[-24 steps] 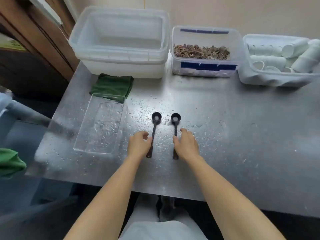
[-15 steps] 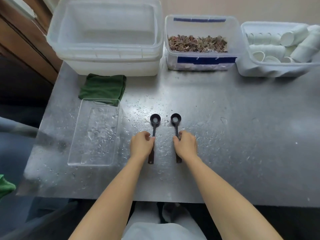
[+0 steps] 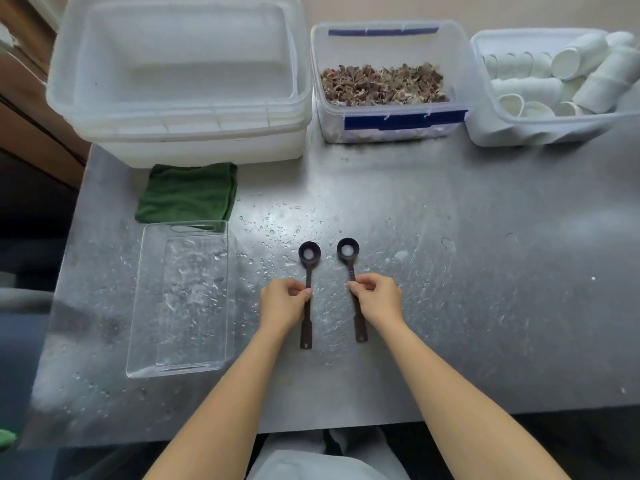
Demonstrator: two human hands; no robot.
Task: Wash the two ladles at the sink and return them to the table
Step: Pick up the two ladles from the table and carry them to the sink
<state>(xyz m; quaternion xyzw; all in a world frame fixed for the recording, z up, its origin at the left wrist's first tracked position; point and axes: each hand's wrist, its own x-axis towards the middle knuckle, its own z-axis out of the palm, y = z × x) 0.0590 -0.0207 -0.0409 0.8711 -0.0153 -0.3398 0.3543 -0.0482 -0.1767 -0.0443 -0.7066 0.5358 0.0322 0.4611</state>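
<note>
Two small dark ladles lie side by side on the wet steel table (image 3: 467, 271), bowls pointing away from me. My left hand (image 3: 282, 304) pinches the handle of the left ladle (image 3: 308, 271) at mid-length. My right hand (image 3: 375, 299) pinches the handle of the right ladle (image 3: 349, 258) the same way. Both ladle bowls hold a little water. The handle ends stick out below my fingers and rest on the table.
A clear shallow tray (image 3: 183, 299) lies left of the ladles, a folded green cloth (image 3: 188, 192) behind it. At the back stand a large white tub (image 3: 180, 133), a tub of brown dried bits (image 3: 391, 88) and a bin of white cups (image 3: 554, 74).
The view has shifted left over the table. My fingers have closed round both ladle handles a bit further up; the ladles have barely moved.
</note>
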